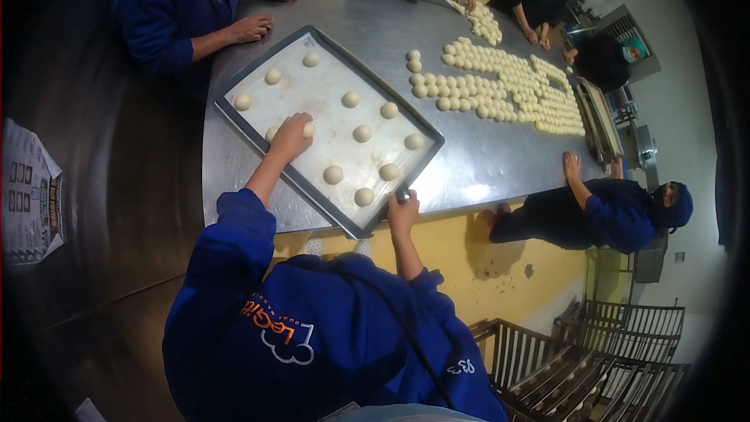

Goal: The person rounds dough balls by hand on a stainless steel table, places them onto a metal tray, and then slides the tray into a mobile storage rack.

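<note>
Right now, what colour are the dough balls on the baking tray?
Pale cream, almost white. The dough balls on the dark-rimmed baking tray show best in the head view.

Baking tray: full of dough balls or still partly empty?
Partly empty: the baking tray holds about a dozen dough balls, with bare gaps left.

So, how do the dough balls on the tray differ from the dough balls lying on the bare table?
The dough balls on the tray sit far apart in loose rows, while the dough balls on the table are packed tight, touching. The tray holds about a dozen; the table holds many more. The left hand rests on one tray ball; no hand touches the table balls nearest the tray. Both groups look pale, round and alike in size.
</note>
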The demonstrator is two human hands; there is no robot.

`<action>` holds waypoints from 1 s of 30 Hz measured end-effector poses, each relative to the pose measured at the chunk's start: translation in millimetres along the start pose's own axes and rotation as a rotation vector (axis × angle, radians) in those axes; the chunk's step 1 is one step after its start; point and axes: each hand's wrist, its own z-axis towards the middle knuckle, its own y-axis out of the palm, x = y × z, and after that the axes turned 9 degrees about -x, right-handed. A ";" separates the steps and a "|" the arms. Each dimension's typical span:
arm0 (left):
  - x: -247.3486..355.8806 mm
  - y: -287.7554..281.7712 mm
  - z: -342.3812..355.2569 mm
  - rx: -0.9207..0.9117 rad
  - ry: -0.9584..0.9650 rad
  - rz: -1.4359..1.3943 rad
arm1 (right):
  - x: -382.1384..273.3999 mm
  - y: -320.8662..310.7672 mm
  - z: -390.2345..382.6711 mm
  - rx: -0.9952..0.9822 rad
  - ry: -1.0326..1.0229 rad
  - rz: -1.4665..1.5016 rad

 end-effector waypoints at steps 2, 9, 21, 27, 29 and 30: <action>-11.5 -1.8 4.1 -0.007 -0.040 -0.036 | -17.7 2.2 1.3 -0.038 0.031 -0.002; 22.4 -20.5 54.8 0.136 0.065 0.044 | 12.5 -13.0 58.1 -0.031 -0.181 0.100; 45.1 13.1 154.0 0.029 -0.036 0.016 | 22.7 -27.5 59.1 0.129 -0.192 -0.357; 35.6 -0.5 188.7 0.141 -0.012 -0.135 | 21.9 -28.5 58.7 0.130 -0.191 -0.323; 35.6 3.7 198.8 0.120 0.002 -0.143 | 25.2 -26.5 58.6 0.114 -0.173 -0.308; 33.3 7.4 200.8 0.074 0.015 -0.074 | 26.1 -27.3 59.3 0.110 -0.167 -0.310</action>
